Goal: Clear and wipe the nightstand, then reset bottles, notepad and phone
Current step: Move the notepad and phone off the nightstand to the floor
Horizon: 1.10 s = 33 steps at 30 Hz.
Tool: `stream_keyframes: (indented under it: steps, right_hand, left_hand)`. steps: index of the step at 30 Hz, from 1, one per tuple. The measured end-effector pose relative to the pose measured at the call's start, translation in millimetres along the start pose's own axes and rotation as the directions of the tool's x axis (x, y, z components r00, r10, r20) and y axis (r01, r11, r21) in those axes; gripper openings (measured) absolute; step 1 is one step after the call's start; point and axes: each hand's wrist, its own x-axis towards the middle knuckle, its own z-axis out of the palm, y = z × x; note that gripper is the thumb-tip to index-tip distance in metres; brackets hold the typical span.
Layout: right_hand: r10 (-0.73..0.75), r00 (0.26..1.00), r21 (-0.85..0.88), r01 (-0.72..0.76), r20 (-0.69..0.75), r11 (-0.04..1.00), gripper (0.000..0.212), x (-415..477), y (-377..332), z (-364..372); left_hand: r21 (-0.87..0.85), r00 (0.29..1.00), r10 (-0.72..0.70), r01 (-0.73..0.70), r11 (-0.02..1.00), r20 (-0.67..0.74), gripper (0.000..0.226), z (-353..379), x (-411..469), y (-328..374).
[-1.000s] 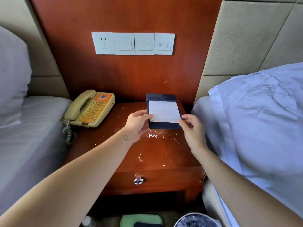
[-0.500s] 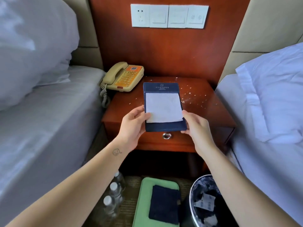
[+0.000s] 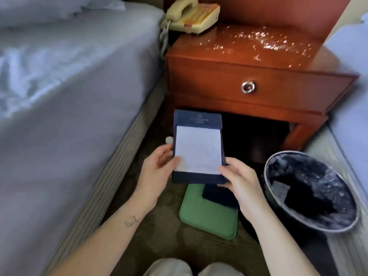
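Left grip [image 3: 157,168] and right grip [image 3: 239,180] each pinch a lower corner of the blue-backed notepad [image 3: 198,148], held low in front of the nightstand counter [image 3: 191,47], so clearing looks in hand; next it likely wants setting aside, then the phone [image 3: 193,15] lifted off before the crumbs [image 3: 264,39] are wiped.

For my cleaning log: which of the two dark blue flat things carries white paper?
The notepad, gripped by the left hand and the right hand. The other dark piece lies bare on the green mat on the floor.
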Motion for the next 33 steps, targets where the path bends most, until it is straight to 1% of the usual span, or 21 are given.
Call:
stream_keyframes:
  steps: [3, 7, 9, 12, 14, 16, 18, 22, 24, 27, 30, 33]
  right_hand:
    - [0.091, 0.996, -0.046, -0.09, 0.019, 0.995, 0.023, -23.5, 50.5, 12.7]
    - [0.213, 0.974, -0.133, -0.202, 0.077, 0.97, 0.022, -42.3, 96.0, 29.6]
    - [0.275, 0.956, -0.139, -0.26, 0.103, 0.956, 0.017, -47.2, 110.5, 42.3]
    - [0.357, 0.925, -0.203, -0.328, 0.129, 0.923, 0.016, -49.0, 138.0, 62.4]
    - [0.393, 0.911, -0.23, -0.358, 0.127, 0.905, 0.014, -46.3, 158.1, 74.9]
    - [0.413, 0.902, -0.241, -0.376, 0.127, 0.895, 0.019, -41.3, 175.3, 88.5]
    - [0.445, 0.884, -0.254, -0.401, 0.144, 0.88, 0.02, -34.6, 187.1, 101.8]
    - [0.491, 0.857, -0.345, -0.418, 0.157, 0.841, 0.023, -21.6, 208.9, 121.9]
    - [0.498, 0.853, -0.392, -0.409, 0.156, 0.824, 0.024, -17.2, 217.5, 125.0]
    - [0.506, 0.851, -0.376, -0.426, 0.144, 0.823, 0.03, -16.4, 217.9, 117.9]
    - [0.498, 0.86, -0.3, -0.449, 0.11, 0.842, 0.032, -25.9, 208.5, 90.6]
    - [0.478, 0.878, -0.228, -0.459, 0.029, 0.859, 0.028, -42.7, 198.1, 46.1]
  left_hand:
    - [0.105, 0.999, -0.046, 0.048, 0.993, -0.023, 0.035, -20.8, -35.1, -38.2]
    - [0.151, 0.984, -0.165, 0.172, 0.973, -0.062, 0.031, -44.9, -63.3, -78.7]
    - [0.16, 0.965, -0.246, 0.259, 0.953, -0.094, 0.03, -57.1, -70.6, -98.4]
    - [0.171, 0.924, -0.341, 0.37, 0.913, -0.175, 0.029, -73.4, -78.8, -133.2]
    - [0.174, 0.895, -0.391, 0.43, 0.886, -0.215, 0.028, -83.2, -79.0, -151.9]
    - [0.166, 0.873, -0.423, 0.467, 0.868, -0.243, 0.027, -93.7, -74.5, -168.1]
    - [0.163, 0.852, -0.446, 0.498, 0.852, -0.273, 0.028, -103.7, -67.0, -183.1]
    - [0.209, 0.819, -0.493, 0.558, 0.803, -0.294, 0.03, -116.6, -52.3, -206.7]
    - [0.222, 0.809, -0.513, 0.577, 0.786, -0.288, 0.027, -119.4, -46.6, -217.0]
    - [0.226, 0.811, -0.53, 0.58, 0.782, -0.248, 0.027, -117.7, -45.6, -220.3]
    - [0.204, 0.846, -0.507, 0.532, 0.822, -0.164, 0.021, -102.6, -51.6, -213.9]
    - [0.247, 0.882, -0.471, 0.464, 0.851, -0.032, 0.021, -68.3, -55.2, -206.4]
